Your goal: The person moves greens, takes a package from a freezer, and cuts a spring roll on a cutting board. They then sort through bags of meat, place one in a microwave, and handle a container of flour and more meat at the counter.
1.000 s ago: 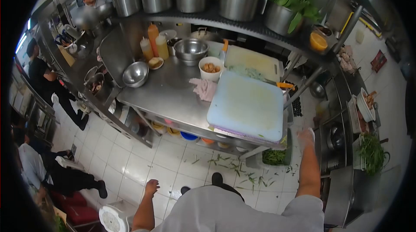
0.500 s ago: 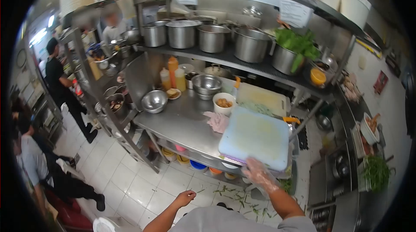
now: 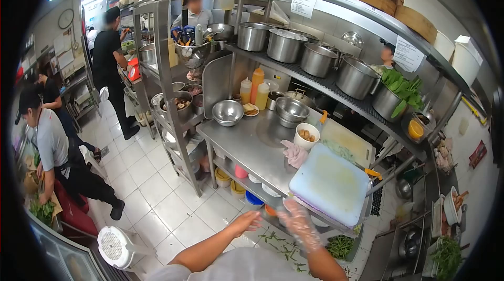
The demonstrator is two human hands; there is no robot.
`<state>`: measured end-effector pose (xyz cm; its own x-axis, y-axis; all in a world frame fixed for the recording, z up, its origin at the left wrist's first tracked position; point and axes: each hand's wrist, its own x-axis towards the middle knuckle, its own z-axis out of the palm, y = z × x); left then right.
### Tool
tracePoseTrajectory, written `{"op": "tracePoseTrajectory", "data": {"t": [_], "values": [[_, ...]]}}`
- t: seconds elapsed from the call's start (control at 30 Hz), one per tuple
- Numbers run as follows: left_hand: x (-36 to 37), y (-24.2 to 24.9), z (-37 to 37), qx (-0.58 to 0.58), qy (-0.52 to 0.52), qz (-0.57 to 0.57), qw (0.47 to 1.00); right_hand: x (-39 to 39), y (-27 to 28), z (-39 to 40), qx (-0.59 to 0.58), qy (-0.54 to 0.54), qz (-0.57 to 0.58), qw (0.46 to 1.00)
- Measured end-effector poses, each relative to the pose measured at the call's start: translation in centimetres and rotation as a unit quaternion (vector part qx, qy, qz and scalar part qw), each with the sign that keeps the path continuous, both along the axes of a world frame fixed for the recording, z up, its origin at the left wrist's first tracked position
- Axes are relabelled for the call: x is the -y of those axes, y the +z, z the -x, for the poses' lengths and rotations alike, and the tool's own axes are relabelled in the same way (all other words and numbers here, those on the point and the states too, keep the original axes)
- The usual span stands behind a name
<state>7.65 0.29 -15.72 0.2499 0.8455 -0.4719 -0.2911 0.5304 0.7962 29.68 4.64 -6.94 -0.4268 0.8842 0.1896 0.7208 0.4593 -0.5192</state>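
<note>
My left hand [image 3: 246, 223] is bare and holds nothing, its fingers stretched out in front of the steel counter [image 3: 247, 147]. My right hand [image 3: 299, 224], in a clear plastic glove, is open with fingers extended, just below the front edge of the pale blue cutting board [image 3: 329, 182]. That board lies on the counter's right end, its surface bare with a yellowish stain. Beside it sit a pink cloth [image 3: 294, 153] and a white tub of brown pieces [image 3: 306, 135]. A knife with an orange handle [image 3: 373, 173] rests behind the board.
Steel bowls [image 3: 228, 112] and sauce bottles [image 3: 257, 84] stand on the counter. Pots [image 3: 357, 76] line the shelf above. A white stool [image 3: 116, 247] is on the floor at left, where people [image 3: 55, 150] work. Green scraps [image 3: 283, 247] litter the floor.
My view has turned toward the left. My left hand has opened and risen toward the counter; my gloved right hand has drawn back from the board's edge, and the two hands are closer together.
</note>
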Motion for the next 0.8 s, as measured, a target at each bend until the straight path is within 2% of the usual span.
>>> {"op": "tracePoseTrajectory", "data": {"t": [0.03, 0.07, 0.13, 0.17, 0.23, 0.3, 0.37, 0.4, 0.47, 0.5, 0.57, 0.7, 0.77, 0.8], "values": [[-0.1, 2.4, -0.8, 0.051, 0.015, 0.013, 0.998, 0.3, -0.9, 2.1, 0.027, 0.05, -0.001, 0.998], [-0.7, 2.8, -1.4, 0.052, 0.014, 0.011, 0.998, 0.4, -1.9, 4.1, 0.028, 0.05, -0.003, 0.998], [-1.6, 2.6, -1.9, 0.217, 0.061, 0.028, 0.974, 0.6, -3.3, 6.9, 0.058, 0.095, 0.094, 0.989], [-1.7, 1.7, -1.7, 0.218, 0.061, 0.029, 0.974, 1.0, -3.5, 7.8, 0.068, 0.109, 0.127, 0.984], [-1.7, -0.9, -1.3, 0.227, 0.136, 0.036, 0.964, 2.1, -2.2, 8.9, 0.185, 0.136, 0.048, 0.972], [-1.2, -2.7, -0.9, 0.217, 0.167, 0.06, 0.96, 2.9, -2.0, 9.2, 0.176, 0.15, 0.017, 0.973], [-0.7, -4.9, -0.7, 0.209, 0.194, 0.083, 0.955, 2.7, -4.0, 9.7, 0.239, 0.2, 0.092, 0.946], [-0.3, -6.0, -0.7, 0.185, 0.21, 0.08, 0.957, 3.1, -2.9, 10.1, 0.24, 0.197, 0.093, 0.946], [-0.1, -7.1, 0.0, 0.162, 0.225, 0.075, 0.958, 3.6, -0.7, 10.7, 0.243, 0.241, 0.238, 0.909], [0.1, -7.2, 0.6, 0.123, 0.253, 0.088, 0.956, 4.0, -1.5, 10.3, 0.244, 0.24, 0.238, 0.909], [0.3, -7.4, 1.7, 0.083, 0.281, 0.1, 0.951, 5.6, -3.6, 8.8, 0.047, 0.286, 0.086, 0.953], [-0.1, -8.0, 2.3, 0.032, 0.311, 0.041, 0.949, 6.7, -5.0, 8.5, 0.008, 0.284, 0.09, 0.955], [-0.2, -8.0, 2.2, 0.011, 0.317, 0.022, 0.948, 6.2, -5.7, 7.6, -0.04, 0.267, 0.167, 0.948], [-0.2, -7.8, 2.2, -0.033, 0.309, 0.015, 0.95, 6.3, -5.9, 7.2, -0.041, 0.266, 0.169, 0.948]]}}
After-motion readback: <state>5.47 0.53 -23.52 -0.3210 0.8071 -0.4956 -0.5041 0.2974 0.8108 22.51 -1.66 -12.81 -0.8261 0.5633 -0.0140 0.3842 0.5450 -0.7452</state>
